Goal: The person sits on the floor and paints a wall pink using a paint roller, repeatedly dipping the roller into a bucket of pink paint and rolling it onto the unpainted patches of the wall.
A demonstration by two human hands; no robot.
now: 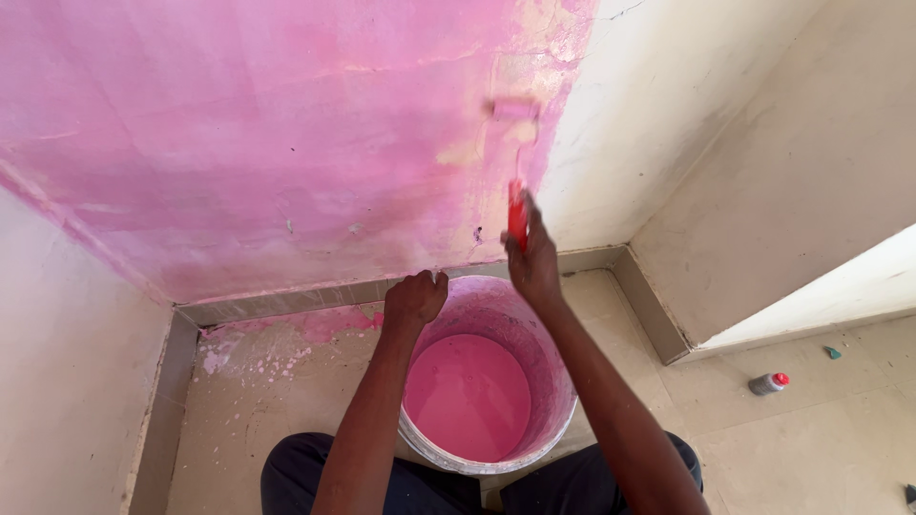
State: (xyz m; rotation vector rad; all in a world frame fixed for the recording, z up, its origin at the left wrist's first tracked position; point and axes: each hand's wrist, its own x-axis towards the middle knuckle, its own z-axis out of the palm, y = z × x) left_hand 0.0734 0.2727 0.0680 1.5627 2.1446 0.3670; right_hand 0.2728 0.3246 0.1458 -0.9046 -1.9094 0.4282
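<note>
Item: paint roller [516, 143], red handle, pink-soaked sleeve, pressed against the wall [286, 124] at the right edge of the pink area, where cream plaster begins. Your right hand [534, 262] is wrapped around the handle, grasping it from below, arm stretched up over the bucket. To work this strip well, you likely want even pressure and overlapping strokes into the wet pink, since the patch around the sleeve looks thin and yellowish; easing off near the corner should keep paint from straying onto the unpainted cream wall [687, 105] to the right. Your left hand [415, 300] is clenched on the far rim of the bucket [558, 420], which probably steadies it as you lean. Container: one round bucket, standing on the floor between your knees and touching or nearly touching the skirting; it holds smooth pink paint [468, 396], filled well below the rim, with pink smears up the inner wall. Surroundings: pink splashes [277, 343] on the tiled floor left of the bucket; a small grey bottle [768, 383] with a red cap lies on its side, well apart to the right, contents not visible.
</note>
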